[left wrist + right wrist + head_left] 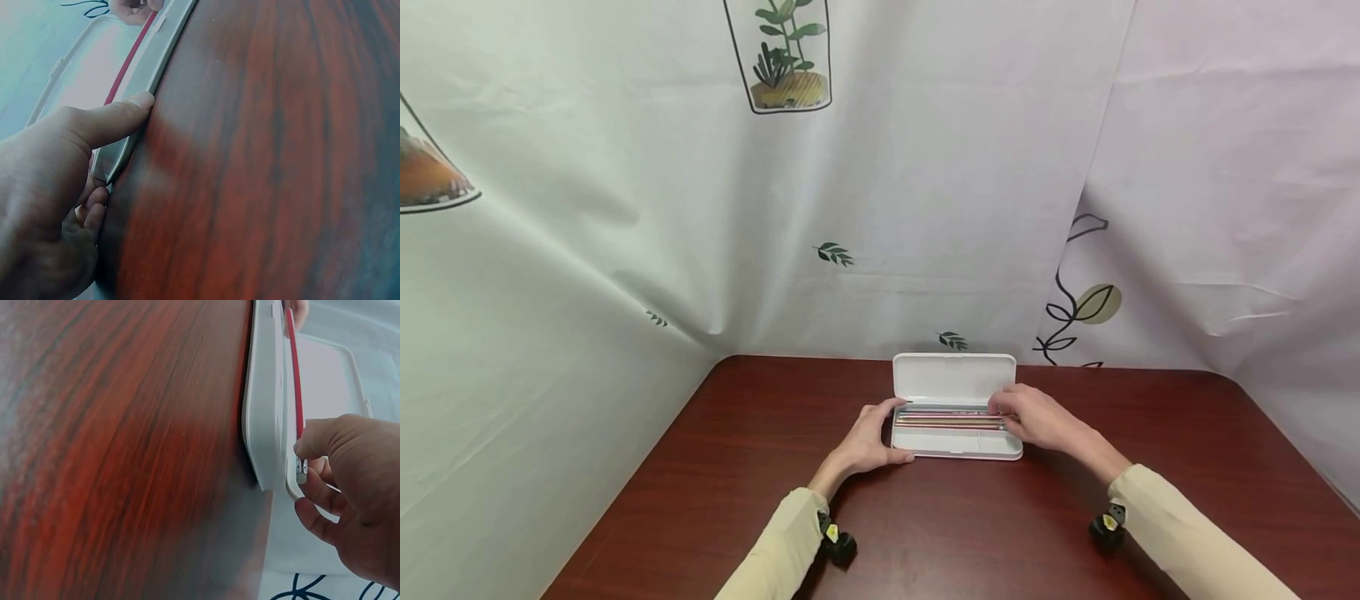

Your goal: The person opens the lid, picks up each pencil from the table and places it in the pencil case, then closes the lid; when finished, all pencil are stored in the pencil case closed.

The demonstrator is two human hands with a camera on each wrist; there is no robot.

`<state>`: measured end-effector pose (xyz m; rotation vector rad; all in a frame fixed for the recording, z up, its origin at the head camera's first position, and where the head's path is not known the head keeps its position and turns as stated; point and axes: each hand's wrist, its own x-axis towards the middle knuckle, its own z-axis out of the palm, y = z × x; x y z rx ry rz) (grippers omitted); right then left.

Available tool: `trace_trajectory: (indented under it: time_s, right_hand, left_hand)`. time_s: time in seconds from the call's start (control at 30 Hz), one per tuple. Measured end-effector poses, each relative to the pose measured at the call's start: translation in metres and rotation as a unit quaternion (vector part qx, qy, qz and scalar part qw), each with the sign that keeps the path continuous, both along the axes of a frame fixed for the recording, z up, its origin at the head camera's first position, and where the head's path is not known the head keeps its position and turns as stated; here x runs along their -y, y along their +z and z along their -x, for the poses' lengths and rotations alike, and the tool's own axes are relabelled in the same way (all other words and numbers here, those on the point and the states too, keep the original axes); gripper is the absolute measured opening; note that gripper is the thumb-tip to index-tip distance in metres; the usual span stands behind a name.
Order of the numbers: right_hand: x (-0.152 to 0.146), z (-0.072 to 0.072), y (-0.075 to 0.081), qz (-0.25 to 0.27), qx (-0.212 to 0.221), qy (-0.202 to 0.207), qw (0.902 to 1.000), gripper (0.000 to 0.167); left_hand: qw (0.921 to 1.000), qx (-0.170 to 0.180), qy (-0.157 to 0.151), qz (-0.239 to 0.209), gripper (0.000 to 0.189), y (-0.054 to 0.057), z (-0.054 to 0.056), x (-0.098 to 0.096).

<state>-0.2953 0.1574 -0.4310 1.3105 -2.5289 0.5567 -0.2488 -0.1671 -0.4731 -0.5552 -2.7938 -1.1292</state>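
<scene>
A white pencil case (947, 442) lies on the table with its lid (955, 377) raised at the back. Several pencils (947, 422) lie lengthwise inside. My left hand (863, 442) grips the case's left end, the thumb on its front edge and the other fingers around the end and partly hidden. At the other end, my right hand (1039, 418) pinches a red pencil (296, 381) near its eraser end (302, 474), as the right wrist view shows. In that view the pencil runs along the case towards the left hand.
The dark red wooden table (970, 533) stretches around the case. Close behind the lid hangs a pale curtain (955, 208) with plant prints. A small dark camera sits at each wrist, one on the left (838, 546) and one on the right (1107, 527).
</scene>
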Motion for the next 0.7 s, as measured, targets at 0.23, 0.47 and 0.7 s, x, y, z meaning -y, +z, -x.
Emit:
trace_trajectory:
  time_s: [0.23,0.47,0.7]
  right_hand:
    - [0.0045,0.0009,-0.0018,-0.001,0.017,0.005,0.9998,0.026]
    - [0.0087,0.0014,-0.0033,0.001,0.026,0.008,0.9996,0.027]
    - [0.0091,0.0015,-0.0032,0.004,0.026,0.017,0.9995,0.024]
  left_hand:
    - [1.0,0.003,0.0,0.0,0.088,0.0002,-0.0003,-0.0001]
    - [1.0,0.001,-0.002,-0.003,0.088,0.0011,-0.0003,-0.0004]
    - [1.0,0.001,-0.001,-0.001,0.088,0.0004,-0.0006,-0.0004]
